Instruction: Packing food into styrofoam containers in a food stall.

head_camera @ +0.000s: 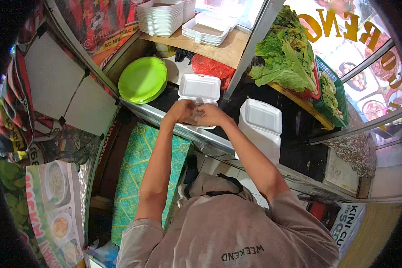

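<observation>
A white foam takeaway box (199, 87) lies open before me on the black counter, its lid tipped back away from me. Over its lower half are both my hands, close together. My left hand (182, 110) has bent fingers near the left side of the box. On the right side is my right hand (211, 115), its fingers pointing toward the left one. Between and under them shows a brown paper sheet (188, 121) in the base. The fingertips are partly hidden and blurred, so their grip on the paper is unclear.
More open foam boxes (263, 118) stand stacked to the right. Green plates (141, 79) are piled at left. A wooden shelf (232, 50) carries foam boxes, with a red plastic bag (211, 68) below. Leafy greens (284, 57) fill the back right beside a metal post (248, 55).
</observation>
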`<state>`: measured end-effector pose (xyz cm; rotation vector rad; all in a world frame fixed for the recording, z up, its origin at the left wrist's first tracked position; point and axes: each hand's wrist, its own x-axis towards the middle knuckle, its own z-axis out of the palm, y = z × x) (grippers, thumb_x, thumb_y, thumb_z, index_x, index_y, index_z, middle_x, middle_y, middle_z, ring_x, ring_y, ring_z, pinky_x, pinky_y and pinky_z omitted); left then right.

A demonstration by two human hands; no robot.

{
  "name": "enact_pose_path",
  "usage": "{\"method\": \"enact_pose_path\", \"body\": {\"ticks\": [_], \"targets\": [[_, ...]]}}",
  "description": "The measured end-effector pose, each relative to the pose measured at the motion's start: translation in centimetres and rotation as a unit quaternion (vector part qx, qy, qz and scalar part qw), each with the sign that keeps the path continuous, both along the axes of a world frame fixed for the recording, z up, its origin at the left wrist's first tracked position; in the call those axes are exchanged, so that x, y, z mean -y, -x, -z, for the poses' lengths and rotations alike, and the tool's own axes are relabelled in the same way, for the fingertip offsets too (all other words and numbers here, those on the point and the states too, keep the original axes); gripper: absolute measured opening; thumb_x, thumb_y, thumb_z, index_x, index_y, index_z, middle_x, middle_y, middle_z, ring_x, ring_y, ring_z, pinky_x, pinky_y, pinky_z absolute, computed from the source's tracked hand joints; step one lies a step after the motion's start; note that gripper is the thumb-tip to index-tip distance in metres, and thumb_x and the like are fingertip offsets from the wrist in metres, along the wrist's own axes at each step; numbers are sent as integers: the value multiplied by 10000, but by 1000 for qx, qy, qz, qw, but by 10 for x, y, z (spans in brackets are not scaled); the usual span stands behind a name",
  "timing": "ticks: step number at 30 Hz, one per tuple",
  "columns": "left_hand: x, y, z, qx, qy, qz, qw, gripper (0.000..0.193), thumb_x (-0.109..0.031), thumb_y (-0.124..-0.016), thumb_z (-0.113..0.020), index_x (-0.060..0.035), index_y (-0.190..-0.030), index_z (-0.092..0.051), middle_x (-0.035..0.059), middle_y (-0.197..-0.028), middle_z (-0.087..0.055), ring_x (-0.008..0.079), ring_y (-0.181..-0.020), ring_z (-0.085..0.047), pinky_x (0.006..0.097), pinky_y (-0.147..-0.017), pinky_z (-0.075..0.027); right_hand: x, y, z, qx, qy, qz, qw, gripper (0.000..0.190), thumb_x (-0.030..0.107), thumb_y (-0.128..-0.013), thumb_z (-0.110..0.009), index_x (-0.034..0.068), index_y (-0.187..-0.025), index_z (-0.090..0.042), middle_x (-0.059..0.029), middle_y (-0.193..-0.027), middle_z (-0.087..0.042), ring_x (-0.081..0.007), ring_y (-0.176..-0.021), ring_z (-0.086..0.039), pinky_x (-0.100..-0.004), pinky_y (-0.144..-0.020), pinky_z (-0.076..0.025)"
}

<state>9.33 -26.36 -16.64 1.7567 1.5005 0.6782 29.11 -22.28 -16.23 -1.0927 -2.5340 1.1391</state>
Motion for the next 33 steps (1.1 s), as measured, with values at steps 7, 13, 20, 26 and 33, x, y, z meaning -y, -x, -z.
{"method": "enact_pose_path", "body": {"ticks": [7,13,20,26,33], "targets": [[36,-33,7,-54,30,6,998,307,-79,-759,-667,7,-1053,-693,196,-960,-725,312,-915,-708,379,-836,-546,35,-14,-2,38,10,0,999,293,177,-760,-715,-24,-972,-699,-254,-888,-693,-367,-869,-685,-421,-785,-522],[51,-35,16,-85,-34,-4,996,260,-26,-733,-670,19,-988,-696,212,-997,-710,363,-941,-690,424,-835,-546,41,-7,20,60,-41,24,997,185,55,-829,-582,-2,-957,-702,-274,-908,-672,-393,-884,-674,-442,-799,-513],[60,-32,18,-170,-98,-79,977,218,-62,-829,-558,-16,-961,-725,233,-960,-679,416,-943,-646,475,-852,-518,55,-14,-26,2,-82,39,996,228,77,-883,-502,2,-1027,-662,-273,-934,-665,-434,-944,-657,-502,-794,-498],[57,-81,-48,-161,-249,-89,951,191,-11,-808,-572,-20,-934,-716,191,-924,-670,405,-847,-642,467,-772,-526,54,-61,-71,-45,-184,64,980,231,53,-841,-519,5,-998,-681,-232,-934,-679,-411,-906,-658,-481,-787,-521],[69,-159,-90,-97,-283,-31,954,128,11,-817,-634,-16,-923,-702,180,-876,-660,384,-814,-649,447,-723,-524,71,-155,-114,-24,-189,75,979,458,-76,-794,-486,119,-1149,-701,-184,-1071,-678,-380,-1010,-645,-465,-905,-520]]}}
